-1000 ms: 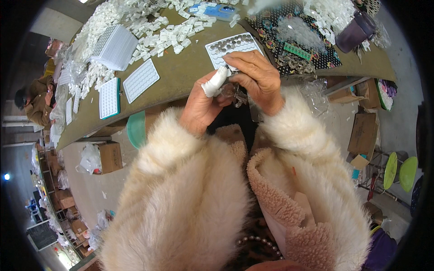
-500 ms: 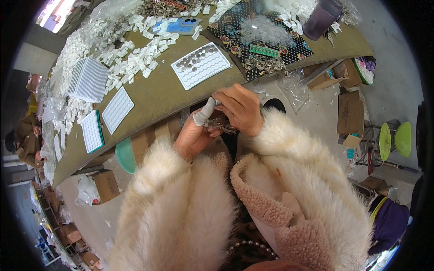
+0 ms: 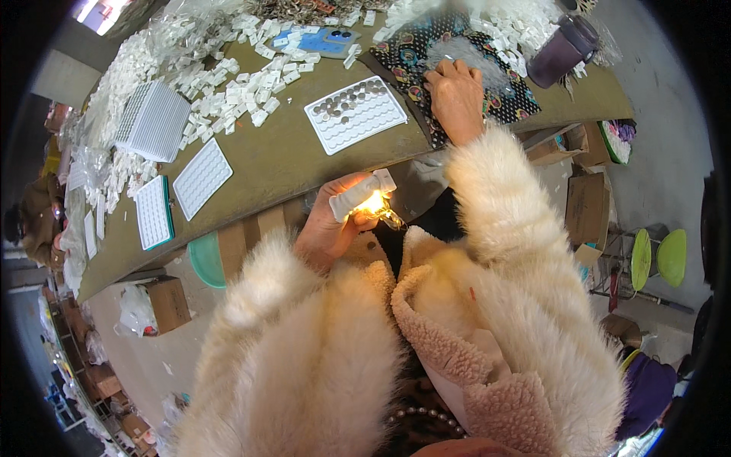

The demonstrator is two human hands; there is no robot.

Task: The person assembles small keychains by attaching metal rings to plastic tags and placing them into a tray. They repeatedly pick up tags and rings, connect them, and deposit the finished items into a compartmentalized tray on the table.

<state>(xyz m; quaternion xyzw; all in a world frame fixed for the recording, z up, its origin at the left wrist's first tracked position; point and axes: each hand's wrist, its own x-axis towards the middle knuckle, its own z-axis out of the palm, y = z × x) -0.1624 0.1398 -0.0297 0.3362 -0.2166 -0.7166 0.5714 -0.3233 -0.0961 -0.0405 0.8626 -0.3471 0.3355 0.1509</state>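
Observation:
My left hand [image 3: 326, 228], its thumb in a white cover [image 3: 352, 199], is closed on a small white battery box [image 3: 384, 180] above my lap. Below the box a bundle of thin wire string lights [image 3: 387, 216] glows warm yellow. My right hand [image 3: 458, 99] reaches over the table, fingers bent and drawn together at a heap of thin clear plastic [image 3: 491, 72] on a black patterned cloth [image 3: 388, 55]. What its fingertips hold, if anything, is hidden. Left of that hand lies a white moulded tray [image 3: 358, 129] with several round coin cells [image 3: 346, 105] in its far part.
Loose white battery boxes [image 3: 247, 95] are heaped at the far left. Stacked white trays [image 3: 152, 122] and another tray [image 3: 202, 177] lie nearby. A blue phone [image 3: 316, 42] and a dark tumbler [image 3: 563, 52] stand farther back. Cardboard boxes [image 3: 588, 202] are on the floor.
My right hand has left my left hand and moved far and right, onto the clear plastic heap. The string lights, unlit before, now glow in my left hand.

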